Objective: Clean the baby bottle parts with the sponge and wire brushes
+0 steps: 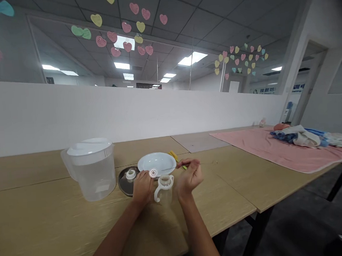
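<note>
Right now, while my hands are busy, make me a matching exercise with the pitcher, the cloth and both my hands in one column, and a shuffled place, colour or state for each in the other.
Column one:
1. Pitcher
2. Left hand
3. Right hand
4. Cloth

Column two:
A. Gripping a thin rod
B. Pink, spread out at the right
C. Standing left of the dark round tray
D. Has a small round white piece at its fingertips

Pairs: 1-C, 2-D, 3-A, 4-B.

The table (49,224) bears pitcher (95,177), tray (125,188), bowl (156,160), bottle (165,185) and cloth (259,149).
</note>
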The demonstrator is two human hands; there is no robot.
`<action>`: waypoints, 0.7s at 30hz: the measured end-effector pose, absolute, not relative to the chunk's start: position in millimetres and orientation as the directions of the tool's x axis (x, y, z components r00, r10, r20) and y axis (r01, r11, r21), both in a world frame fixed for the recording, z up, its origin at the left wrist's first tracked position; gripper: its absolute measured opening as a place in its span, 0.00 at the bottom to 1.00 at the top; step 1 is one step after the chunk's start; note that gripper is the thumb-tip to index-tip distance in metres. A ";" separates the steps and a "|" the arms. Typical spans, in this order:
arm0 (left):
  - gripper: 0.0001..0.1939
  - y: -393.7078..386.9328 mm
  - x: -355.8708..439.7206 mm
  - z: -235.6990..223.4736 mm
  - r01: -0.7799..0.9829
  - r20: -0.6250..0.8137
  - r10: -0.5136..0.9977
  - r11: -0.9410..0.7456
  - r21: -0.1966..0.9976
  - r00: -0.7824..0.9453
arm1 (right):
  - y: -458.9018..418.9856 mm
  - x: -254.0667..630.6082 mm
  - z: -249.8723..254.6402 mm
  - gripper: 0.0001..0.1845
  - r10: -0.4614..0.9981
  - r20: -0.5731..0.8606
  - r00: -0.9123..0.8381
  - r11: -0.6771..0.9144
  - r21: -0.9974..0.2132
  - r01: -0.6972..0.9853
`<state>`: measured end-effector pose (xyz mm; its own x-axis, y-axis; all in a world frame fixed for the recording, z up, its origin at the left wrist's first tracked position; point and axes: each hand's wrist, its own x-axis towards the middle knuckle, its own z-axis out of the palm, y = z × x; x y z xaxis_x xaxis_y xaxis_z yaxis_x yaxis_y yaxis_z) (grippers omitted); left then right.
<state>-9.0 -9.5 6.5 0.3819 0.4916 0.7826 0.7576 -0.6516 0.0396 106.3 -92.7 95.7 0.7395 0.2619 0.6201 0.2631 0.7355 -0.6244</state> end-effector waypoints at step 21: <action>0.15 -8.0 -8.3 8.7 0.771 0.731 0.574 -0.628 0.105 0.368 | -37.0 122.9 58.3 0.24 0.481 0.826 0.295 0.712 -0.564 0.418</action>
<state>-8.3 -8.0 8.7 0.3684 0.5744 0.7310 0.7709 -0.6283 0.1052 122.9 -37.0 58.3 0.2946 0.4809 0.8258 0.4178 0.7123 -0.5639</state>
